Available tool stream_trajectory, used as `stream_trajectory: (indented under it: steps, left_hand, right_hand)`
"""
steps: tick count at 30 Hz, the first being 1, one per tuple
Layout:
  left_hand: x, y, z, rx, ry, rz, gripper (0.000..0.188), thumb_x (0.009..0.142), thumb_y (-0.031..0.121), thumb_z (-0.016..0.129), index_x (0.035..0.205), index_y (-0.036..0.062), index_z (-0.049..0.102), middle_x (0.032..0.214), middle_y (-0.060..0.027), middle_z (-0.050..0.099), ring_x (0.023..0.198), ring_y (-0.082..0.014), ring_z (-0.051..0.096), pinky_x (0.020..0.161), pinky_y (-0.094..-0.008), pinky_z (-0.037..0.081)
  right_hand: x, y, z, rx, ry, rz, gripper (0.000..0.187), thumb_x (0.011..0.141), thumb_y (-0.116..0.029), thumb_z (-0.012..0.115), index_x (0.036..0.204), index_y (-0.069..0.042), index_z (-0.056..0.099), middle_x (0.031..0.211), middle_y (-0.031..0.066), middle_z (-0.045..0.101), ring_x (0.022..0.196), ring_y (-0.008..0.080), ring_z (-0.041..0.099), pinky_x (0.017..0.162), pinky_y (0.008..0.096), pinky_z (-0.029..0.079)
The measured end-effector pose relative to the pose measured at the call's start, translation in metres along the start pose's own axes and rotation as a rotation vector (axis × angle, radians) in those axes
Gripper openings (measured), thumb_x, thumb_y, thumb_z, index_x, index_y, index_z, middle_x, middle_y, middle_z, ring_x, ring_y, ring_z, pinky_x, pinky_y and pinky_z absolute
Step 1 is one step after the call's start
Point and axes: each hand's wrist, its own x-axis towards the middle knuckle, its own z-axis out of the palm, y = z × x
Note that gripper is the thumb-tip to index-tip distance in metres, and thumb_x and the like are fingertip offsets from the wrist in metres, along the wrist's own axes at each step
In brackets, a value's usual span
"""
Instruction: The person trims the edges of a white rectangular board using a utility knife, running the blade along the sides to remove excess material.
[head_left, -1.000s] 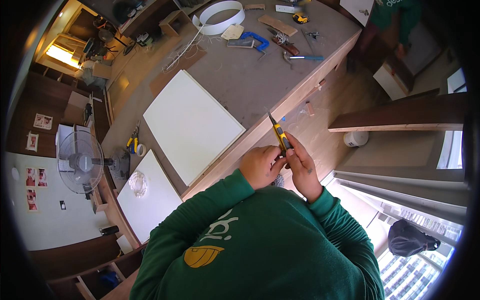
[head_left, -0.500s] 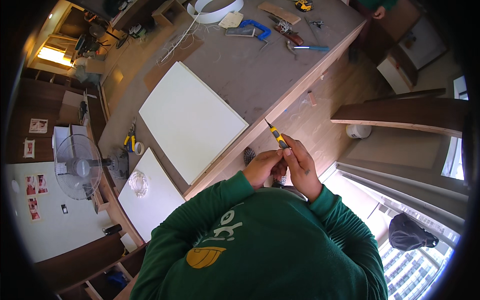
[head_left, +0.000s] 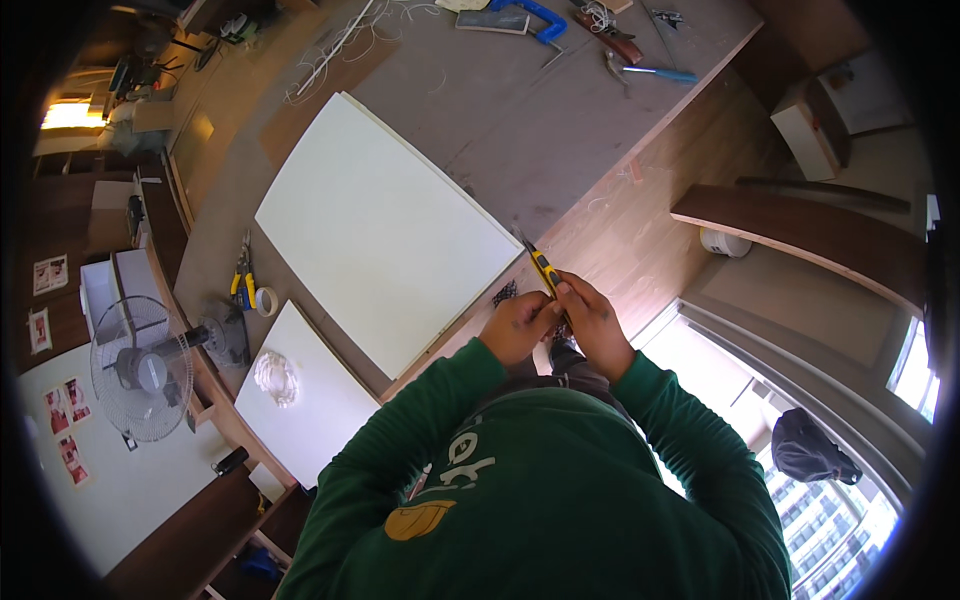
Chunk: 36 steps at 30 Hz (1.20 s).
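Cutter [head_left: 543,268] | hands [head_left: 595,325] clamped on it | white panel [head_left: 390,235] on brown worktable [head_left: 515,115] | wooden floor [head_left: 645,220] beside

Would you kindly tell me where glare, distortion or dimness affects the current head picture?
Head view, lower right: daylight washes out parts of the window; head view, upper left: a yellowish light glares amid dim surroundings; head view, centre: the white board's edges look bowed, and the knife reads fairly clearly, its thin tip less so.

White lettering [head_left: 466,462] on a green sweatshirt [head_left: 600,490]
The letters, some lost in folds, stand at six o'clock above a yellow emblem [head_left: 418,520].
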Motion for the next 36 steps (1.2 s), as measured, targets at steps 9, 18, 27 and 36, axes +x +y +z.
stream_trajectory:
  steps: [9,18,27,36]
  left_hand:
    - [0.127,-0.107,-0.246,1.047,1.063,0.402,0.053,0.1,0.037,0.062,0.142,0.0057,0.053,0.148,-0.0198,0.054,0.14,-0.0398,0.046,0.116,-0.061,0.031]
    - [0.181,-0.104,-0.279,1.103,1.067,-0.149,0.077,0.103,0.056,0.042,0.162,0.0094,0.029,0.172,-0.0128,0.021,0.16,-0.0307,0.014,0.128,-0.0562,0.006]
    - [0.181,-0.091,-0.276,1.069,1.052,-0.181,0.084,0.097,0.059,0.051,0.161,0.0072,0.031,0.172,-0.0144,0.019,0.16,-0.0326,0.013,0.127,-0.0578,0.004]
    - [0.179,-0.094,-0.274,1.072,1.089,-0.135,0.081,0.097,0.056,0.053,0.159,0.0088,0.033,0.17,-0.0146,0.024,0.159,-0.034,0.017,0.127,-0.0579,0.006]
  right_hand:
    - [0.11,0.049,0.018,-0.219,0.052,0.068,0.033,0.109,-0.032,0.052,0.117,0.0,0.056,0.085,0.006,0.058,0.078,0.0141,0.057,0.073,0.0324,0.049]
    - [0.267,0.025,0.071,-0.651,-0.01,-0.1,0.04,0.107,-0.037,0.048,0.11,0.002,0.055,0.089,0.026,0.066,0.08,0.0444,0.063,0.076,0.0473,0.051]
    - [0.377,-0.001,0.122,-1.041,-0.053,-0.185,0.057,0.11,-0.045,0.037,0.101,0.003,0.065,0.085,0.0262,0.067,0.079,0.0425,0.065,0.076,0.0485,0.052]
    - [0.386,-0.017,0.135,-1.066,-0.207,-0.167,0.052,0.109,-0.04,0.037,0.104,0.004,0.063,0.085,0.0228,0.068,0.073,0.0373,0.068,0.073,0.0459,0.055]
